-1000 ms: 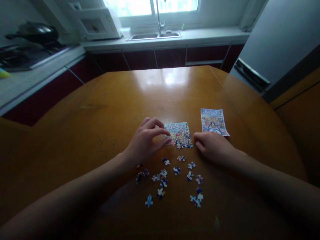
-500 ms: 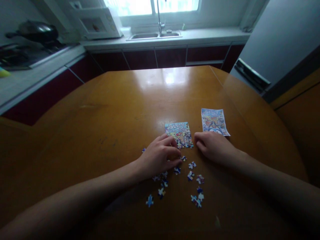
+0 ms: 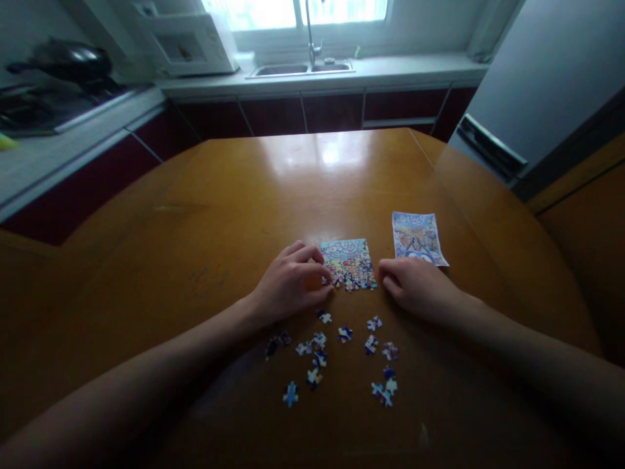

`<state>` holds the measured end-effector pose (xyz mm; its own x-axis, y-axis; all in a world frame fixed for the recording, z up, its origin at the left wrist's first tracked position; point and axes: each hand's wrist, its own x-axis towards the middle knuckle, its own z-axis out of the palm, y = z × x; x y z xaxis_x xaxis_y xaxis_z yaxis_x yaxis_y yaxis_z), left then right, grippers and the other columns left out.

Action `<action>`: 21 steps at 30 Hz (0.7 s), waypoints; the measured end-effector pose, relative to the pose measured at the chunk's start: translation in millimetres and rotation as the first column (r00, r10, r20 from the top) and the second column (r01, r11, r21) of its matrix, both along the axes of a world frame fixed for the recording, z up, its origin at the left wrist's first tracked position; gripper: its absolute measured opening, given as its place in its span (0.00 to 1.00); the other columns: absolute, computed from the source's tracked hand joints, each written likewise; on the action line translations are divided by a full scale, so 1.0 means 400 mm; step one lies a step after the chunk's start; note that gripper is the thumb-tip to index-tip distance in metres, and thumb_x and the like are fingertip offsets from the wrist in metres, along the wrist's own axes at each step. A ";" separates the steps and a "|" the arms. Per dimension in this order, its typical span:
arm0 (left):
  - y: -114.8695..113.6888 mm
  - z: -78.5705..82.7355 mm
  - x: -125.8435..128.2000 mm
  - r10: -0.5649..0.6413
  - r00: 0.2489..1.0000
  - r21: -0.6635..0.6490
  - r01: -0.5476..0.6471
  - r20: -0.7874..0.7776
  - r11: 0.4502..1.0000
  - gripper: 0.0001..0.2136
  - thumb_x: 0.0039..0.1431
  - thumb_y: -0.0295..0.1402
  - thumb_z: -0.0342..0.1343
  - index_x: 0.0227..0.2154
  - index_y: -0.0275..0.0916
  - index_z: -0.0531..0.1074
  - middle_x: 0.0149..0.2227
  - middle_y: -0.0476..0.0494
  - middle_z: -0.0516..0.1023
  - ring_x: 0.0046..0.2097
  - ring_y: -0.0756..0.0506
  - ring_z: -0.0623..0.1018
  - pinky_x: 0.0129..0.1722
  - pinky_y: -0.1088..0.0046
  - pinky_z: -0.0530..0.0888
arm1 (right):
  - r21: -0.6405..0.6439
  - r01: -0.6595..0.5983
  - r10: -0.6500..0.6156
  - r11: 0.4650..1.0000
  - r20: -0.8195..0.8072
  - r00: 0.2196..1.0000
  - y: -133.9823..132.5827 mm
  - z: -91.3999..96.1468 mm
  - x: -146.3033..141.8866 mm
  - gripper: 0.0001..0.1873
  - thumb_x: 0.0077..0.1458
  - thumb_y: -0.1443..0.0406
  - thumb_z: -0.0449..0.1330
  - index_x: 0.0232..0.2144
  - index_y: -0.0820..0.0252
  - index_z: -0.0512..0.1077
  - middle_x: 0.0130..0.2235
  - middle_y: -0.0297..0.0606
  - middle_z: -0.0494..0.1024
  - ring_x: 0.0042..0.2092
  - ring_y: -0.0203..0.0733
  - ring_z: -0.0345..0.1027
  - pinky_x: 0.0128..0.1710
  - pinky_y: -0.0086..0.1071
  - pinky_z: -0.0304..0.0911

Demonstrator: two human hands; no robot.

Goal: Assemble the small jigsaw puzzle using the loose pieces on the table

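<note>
A partly assembled jigsaw puzzle [image 3: 347,255] lies on the wooden table, its lower edge uneven. At its lower left corner is my left hand [image 3: 290,283], thumb and fingertips pinched around a small puzzle piece [image 3: 325,280] that is mostly covered. My right hand [image 3: 417,283] rests on the table just right of the puzzle, fingers curled in, with nothing visible in them. Its knuckles overlap the bottom of a printed picture sheet [image 3: 417,236]. Loose pieces lie nearer me, among them a blue piece [image 3: 290,394], a white-and-purple piece [image 3: 345,334] and a piece [image 3: 324,316] below my left hand.
The table [image 3: 234,195] has a glossy top. Beyond it are a counter with a sink [image 3: 280,70], a white microwave [image 3: 193,45] and a pan [image 3: 73,60] on the stove at left. A grey fridge [image 3: 547,85] stands at right.
My left hand has moved left, from over the puzzle's lower edge to its lower left corner. A piece near its fingertips has left its spot. My right hand has stayed put.
</note>
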<state>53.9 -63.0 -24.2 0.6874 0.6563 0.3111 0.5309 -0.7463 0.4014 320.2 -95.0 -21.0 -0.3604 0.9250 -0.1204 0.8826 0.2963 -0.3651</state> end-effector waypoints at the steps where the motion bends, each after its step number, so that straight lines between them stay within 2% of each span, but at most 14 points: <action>1: 0.003 -0.001 -0.002 0.000 1.000 0.008 0.000 -0.003 1.000 0.05 0.56 0.37 0.62 0.32 0.43 0.79 0.37 0.46 0.74 0.41 0.45 0.70 0.43 0.66 0.69 | 0.002 0.000 0.000 1.000 0.004 1.000 0.000 0.000 0.000 0.08 0.56 0.68 0.53 0.27 0.57 0.69 0.28 0.37 0.76 0.30 0.39 0.64 0.29 0.32 0.50; 7: -0.005 -0.006 0.008 -0.026 0.999 0.042 0.027 -0.020 0.999 0.04 0.57 0.37 0.61 0.32 0.44 0.79 0.37 0.46 0.75 0.40 0.46 0.70 0.43 0.66 0.69 | 0.008 -0.003 0.003 1.000 0.014 1.000 0.000 -0.002 0.000 0.08 0.57 0.68 0.53 0.27 0.56 0.68 0.28 0.37 0.76 0.30 0.39 0.65 0.29 0.33 0.50; 21: -0.003 -0.014 0.006 -0.045 0.999 0.030 0.044 0.012 0.999 0.05 0.58 0.37 0.61 0.35 0.44 0.79 0.38 0.46 0.75 0.42 0.46 0.71 0.46 0.66 0.69 | -0.002 0.002 -0.002 1.000 0.002 1.000 -0.002 0.005 -0.001 0.08 0.56 0.68 0.52 0.27 0.57 0.68 0.29 0.38 0.76 0.30 0.40 0.66 0.30 0.33 0.52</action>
